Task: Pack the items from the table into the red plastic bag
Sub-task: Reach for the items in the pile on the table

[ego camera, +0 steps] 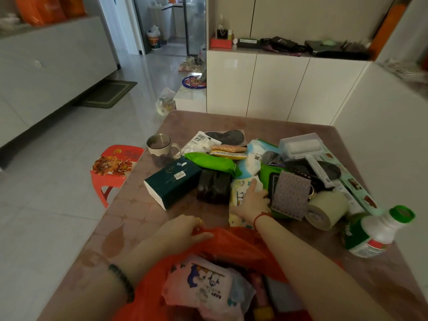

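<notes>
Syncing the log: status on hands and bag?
Left hand grips red bag rim. Right hand on printed pack, grip unclear. Table crowded; bag mouth unobstructed.

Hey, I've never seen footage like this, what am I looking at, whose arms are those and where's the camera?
There is no machine: these are a person's two bare arms, filmed by one wide-angle camera worn on their head, looking down. The left hand pinches the rim of the red plastic bag, which already holds a pink baby pack. The right hand rests on a patterned wipes pack; whether its fingers grip it is unclear. On the table are a dark green box, a metal mug, a tape roll and a white bottle, among others.
</notes>
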The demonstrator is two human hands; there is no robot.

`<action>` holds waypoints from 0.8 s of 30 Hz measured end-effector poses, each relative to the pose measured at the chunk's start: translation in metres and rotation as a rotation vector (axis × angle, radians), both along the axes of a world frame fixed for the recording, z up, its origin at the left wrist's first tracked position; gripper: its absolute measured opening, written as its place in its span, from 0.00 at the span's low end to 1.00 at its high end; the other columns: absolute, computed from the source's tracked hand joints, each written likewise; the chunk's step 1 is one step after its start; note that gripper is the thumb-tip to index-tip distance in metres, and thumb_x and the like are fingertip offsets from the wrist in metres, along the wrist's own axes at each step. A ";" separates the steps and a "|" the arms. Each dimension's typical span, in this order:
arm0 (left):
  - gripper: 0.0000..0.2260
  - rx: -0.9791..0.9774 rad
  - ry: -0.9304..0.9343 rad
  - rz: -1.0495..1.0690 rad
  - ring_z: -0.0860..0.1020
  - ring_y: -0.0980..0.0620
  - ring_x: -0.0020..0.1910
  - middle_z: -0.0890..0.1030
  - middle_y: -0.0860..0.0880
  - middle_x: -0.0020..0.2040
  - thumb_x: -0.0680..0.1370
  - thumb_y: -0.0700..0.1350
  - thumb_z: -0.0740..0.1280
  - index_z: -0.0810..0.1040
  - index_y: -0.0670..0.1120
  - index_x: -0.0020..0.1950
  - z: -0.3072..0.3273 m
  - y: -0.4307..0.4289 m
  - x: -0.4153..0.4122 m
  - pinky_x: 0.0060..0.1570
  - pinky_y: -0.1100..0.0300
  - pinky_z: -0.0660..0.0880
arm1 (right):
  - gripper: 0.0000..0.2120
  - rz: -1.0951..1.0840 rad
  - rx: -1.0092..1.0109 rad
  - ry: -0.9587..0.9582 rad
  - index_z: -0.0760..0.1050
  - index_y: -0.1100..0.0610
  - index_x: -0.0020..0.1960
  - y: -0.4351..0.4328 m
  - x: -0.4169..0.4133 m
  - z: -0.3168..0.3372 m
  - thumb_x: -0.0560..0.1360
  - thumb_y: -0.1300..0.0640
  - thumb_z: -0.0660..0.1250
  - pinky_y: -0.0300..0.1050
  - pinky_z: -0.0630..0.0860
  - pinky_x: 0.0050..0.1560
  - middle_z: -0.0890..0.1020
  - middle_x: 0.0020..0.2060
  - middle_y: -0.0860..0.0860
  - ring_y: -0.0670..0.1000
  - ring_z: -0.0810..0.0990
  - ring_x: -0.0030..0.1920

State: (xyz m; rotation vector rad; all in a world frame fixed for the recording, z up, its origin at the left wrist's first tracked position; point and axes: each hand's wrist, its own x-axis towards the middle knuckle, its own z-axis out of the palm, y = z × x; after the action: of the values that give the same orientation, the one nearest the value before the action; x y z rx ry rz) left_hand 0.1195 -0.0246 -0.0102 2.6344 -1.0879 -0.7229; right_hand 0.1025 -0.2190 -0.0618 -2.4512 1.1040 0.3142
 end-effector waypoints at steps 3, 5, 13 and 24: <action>0.18 -0.062 0.035 0.024 0.76 0.51 0.44 0.80 0.47 0.47 0.77 0.57 0.60 0.79 0.44 0.51 0.000 0.002 -0.002 0.48 0.53 0.74 | 0.52 -0.056 0.064 -0.122 0.41 0.55 0.75 -0.006 -0.005 0.001 0.66 0.46 0.73 0.56 0.70 0.61 0.58 0.68 0.64 0.65 0.66 0.65; 0.17 -0.085 0.057 0.032 0.77 0.50 0.45 0.80 0.48 0.45 0.77 0.56 0.60 0.79 0.44 0.50 -0.001 0.006 -0.003 0.49 0.52 0.75 | 0.46 -0.093 0.132 -0.257 0.48 0.56 0.74 -0.010 -0.011 0.008 0.67 0.49 0.73 0.54 0.71 0.60 0.63 0.66 0.63 0.63 0.68 0.63; 0.23 -0.057 0.024 0.129 0.78 0.51 0.48 0.80 0.49 0.53 0.74 0.64 0.60 0.76 0.48 0.58 0.011 0.014 -0.011 0.50 0.55 0.77 | 0.22 -0.091 0.564 -1.052 0.70 0.48 0.64 -0.008 -0.083 0.106 0.71 0.59 0.65 0.45 0.74 0.52 0.75 0.60 0.49 0.50 0.74 0.56; 0.19 -0.265 0.084 0.273 0.79 0.51 0.49 0.82 0.48 0.50 0.71 0.60 0.67 0.76 0.48 0.53 0.032 0.027 -0.023 0.51 0.57 0.75 | 0.28 0.872 0.295 -0.499 0.61 0.34 0.68 0.078 -0.201 0.095 0.69 0.44 0.63 0.37 0.61 0.62 0.67 0.65 0.40 0.38 0.64 0.64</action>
State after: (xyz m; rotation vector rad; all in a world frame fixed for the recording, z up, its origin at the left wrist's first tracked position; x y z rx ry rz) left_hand 0.0961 0.0022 0.0215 2.4350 -0.7253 -0.5822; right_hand -0.0981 -0.1408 0.0328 -2.3940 -0.2334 0.0867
